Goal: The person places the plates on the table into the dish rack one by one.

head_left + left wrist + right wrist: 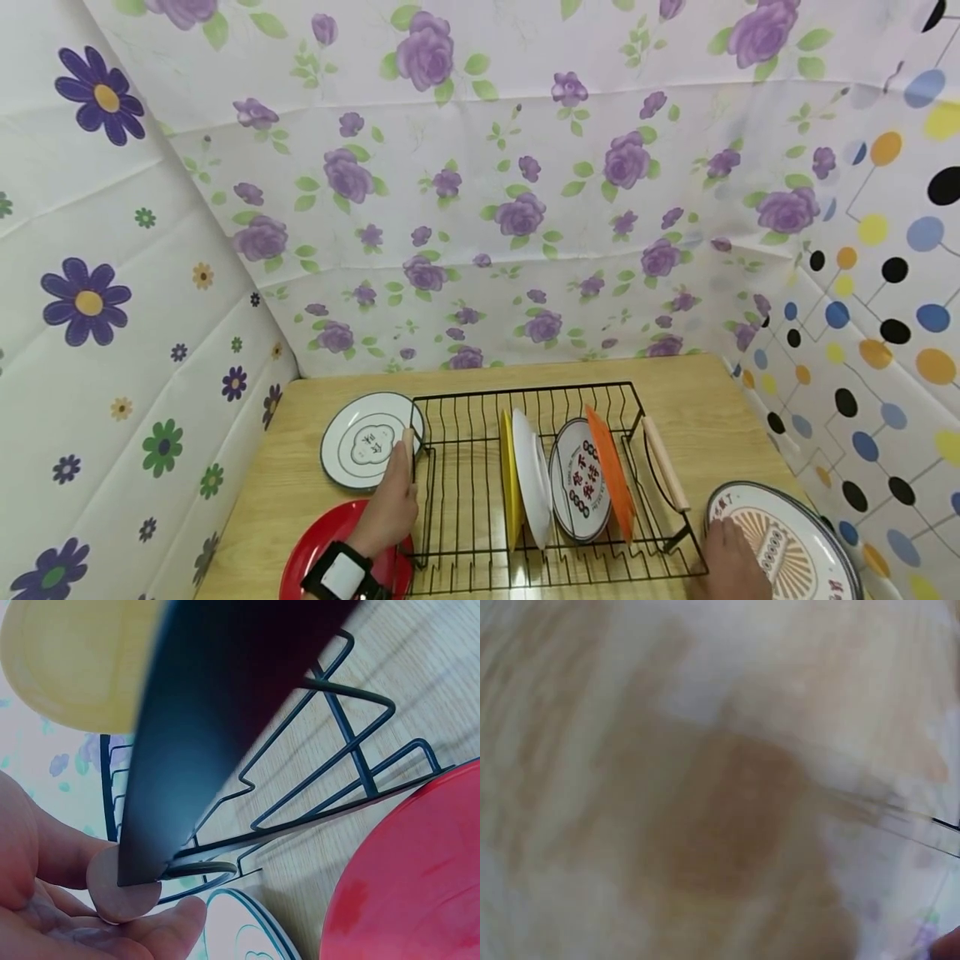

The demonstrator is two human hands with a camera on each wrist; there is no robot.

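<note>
My left hand (391,508) grips the wooden handle (120,889) at the left end of a black wire dish rack (457,492); thumb and fingers close around the handle in the left wrist view. In the rack stand a yellow plate (511,475), a white plate (531,479), a white plate with red and black characters (581,483) and an orange plate (611,475). My right hand (727,562) is at the left rim of a white oval plate with an orange sunburst (780,542). Its fingertips are hidden, and the right wrist view is mostly blurred.
A white plate with a dark rim (360,446) lies left of the rack. In front of it is a red plate (315,537), partly under my left forearm. The rack's right wooden handle (666,462) stands near the oval plate. Patterned sheets surround the wooden table (705,400).
</note>
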